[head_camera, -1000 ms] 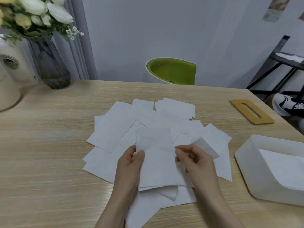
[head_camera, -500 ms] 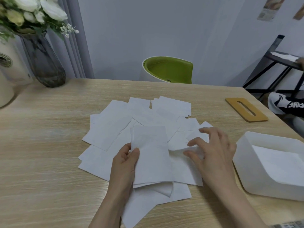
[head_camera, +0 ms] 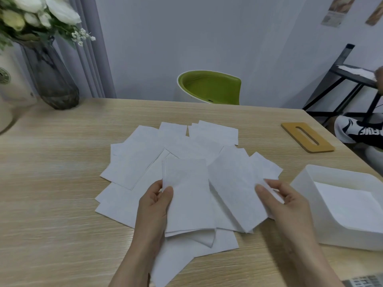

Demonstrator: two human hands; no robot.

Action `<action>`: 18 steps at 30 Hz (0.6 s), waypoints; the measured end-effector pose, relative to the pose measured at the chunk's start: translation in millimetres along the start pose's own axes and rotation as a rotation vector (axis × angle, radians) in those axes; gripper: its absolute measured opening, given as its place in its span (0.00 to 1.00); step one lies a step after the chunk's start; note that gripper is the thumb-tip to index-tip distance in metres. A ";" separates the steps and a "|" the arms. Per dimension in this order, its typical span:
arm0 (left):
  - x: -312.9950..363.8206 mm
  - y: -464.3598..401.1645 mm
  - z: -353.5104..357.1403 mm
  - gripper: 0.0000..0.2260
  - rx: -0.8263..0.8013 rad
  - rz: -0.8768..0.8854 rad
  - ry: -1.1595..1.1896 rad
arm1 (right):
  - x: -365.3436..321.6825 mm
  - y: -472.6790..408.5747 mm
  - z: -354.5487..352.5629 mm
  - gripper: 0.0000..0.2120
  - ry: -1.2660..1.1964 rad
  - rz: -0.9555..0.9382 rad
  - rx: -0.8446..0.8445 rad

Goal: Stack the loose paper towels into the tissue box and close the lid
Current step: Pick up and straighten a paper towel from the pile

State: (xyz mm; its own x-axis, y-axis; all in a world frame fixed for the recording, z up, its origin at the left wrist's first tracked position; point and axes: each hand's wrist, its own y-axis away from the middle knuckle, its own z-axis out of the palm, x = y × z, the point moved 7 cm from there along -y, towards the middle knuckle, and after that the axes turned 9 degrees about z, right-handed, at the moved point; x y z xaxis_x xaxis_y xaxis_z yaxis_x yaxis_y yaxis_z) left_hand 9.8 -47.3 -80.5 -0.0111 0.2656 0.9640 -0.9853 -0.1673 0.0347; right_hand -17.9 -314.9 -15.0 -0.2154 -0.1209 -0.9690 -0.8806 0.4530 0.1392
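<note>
Several loose white paper towels [head_camera: 145, 154] lie fanned out across the middle of the wooden table. My left hand [head_camera: 154, 206] pinches a small stack of folded towels [head_camera: 186, 193] by its left edge, held just above the pile. My right hand [head_camera: 284, 199] grips another folded towel [head_camera: 232, 187] by its right edge, lifted and tilted beside the stack. The white tissue box [head_camera: 306, 179] stands open at the right with towels lying inside. Its tan wooden lid [head_camera: 290, 127] with a slot lies flat at the far right of the table.
A dark glass vase [head_camera: 51, 79] of white flowers and a cream jar [head_camera: 14, 83] stand at the back left. A green chair [head_camera: 209, 85] sits behind the table. A person's leg and a black rack [head_camera: 331, 83] are off the table's right edge.
My right hand, which lay flat on the pile half a second ago, has closed on a folded towel and lifted it toward the stack in my left hand.
</note>
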 end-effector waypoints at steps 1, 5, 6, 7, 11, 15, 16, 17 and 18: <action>0.0 0.1 0.3 0.08 0.001 -0.002 0.000 | 8.5 -0.4 -1.2 0.04 0.020 0.038 0.004; -1.3 -0.5 -0.1 0.08 0.010 -0.007 -0.003 | 31.4 -1.3 -5.3 0.03 0.195 0.094 -0.019; -1.4 -0.7 0.0 0.08 0.009 -0.006 -0.007 | 33.6 -2.3 -7.0 0.03 0.249 0.094 -0.021; -1.4 -0.7 0.1 0.08 0.007 -0.004 -0.012 | 35.1 -3.6 -8.4 0.03 0.321 0.090 -0.023; -1.9 -0.9 0.0 0.08 0.013 -0.007 -0.017 | 33.9 -6.5 -11.5 0.06 0.643 0.025 0.013; -2.5 -1.7 -0.5 0.08 0.016 0.002 -0.029 | 25.3 -5.1 -13.5 0.06 0.510 -0.036 0.055; -2.4 -1.8 -0.6 0.08 0.014 0.005 -0.031 | 23.9 -4.2 -12.3 0.07 0.376 -0.024 0.035; -2.3 -1.8 -0.6 0.08 0.012 0.007 -0.033 | 23.0 -2.7 -10.0 0.07 0.232 0.006 0.010; -2.2 -1.6 -0.5 0.08 0.006 0.008 -0.035 | 22.9 -0.6 -6.6 0.07 0.093 0.048 -0.013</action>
State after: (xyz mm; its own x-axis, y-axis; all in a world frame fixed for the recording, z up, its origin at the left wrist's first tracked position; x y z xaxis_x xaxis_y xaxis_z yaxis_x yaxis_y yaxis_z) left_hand 11.3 -47.1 -82.9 -0.0134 0.2310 0.9729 -0.9841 -0.1753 0.0280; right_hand -25.0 -323.7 -35.9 -0.2952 -0.1806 -0.9382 -0.8737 0.4485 0.1886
